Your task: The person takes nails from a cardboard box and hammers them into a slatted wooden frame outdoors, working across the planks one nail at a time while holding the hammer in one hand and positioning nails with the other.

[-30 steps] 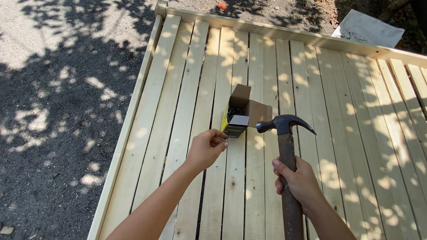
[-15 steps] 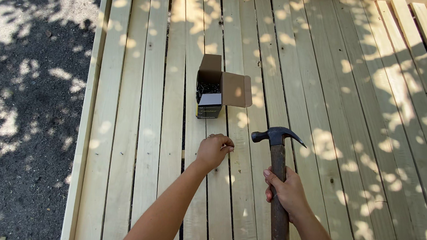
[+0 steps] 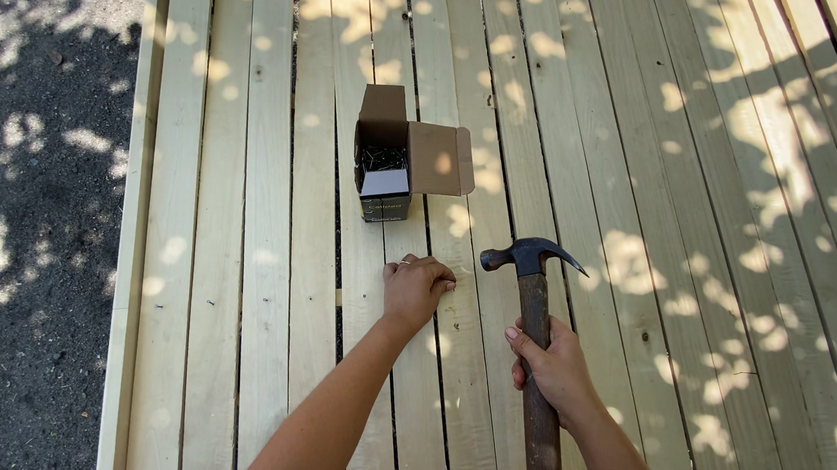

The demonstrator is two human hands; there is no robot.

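Hammer (image 3: 535,356) gripped mid-handle by right hand (image 3: 553,364), steel head (image 3: 529,256) poised just right of left hand (image 3: 416,289); left fingers pinched narrow low against pale deck board (image 3: 408,382), seemingly steadying a nail too small to make out. Open cardboard nail box (image 3: 389,169) parked just beyond, flaps wide, within easy reach.
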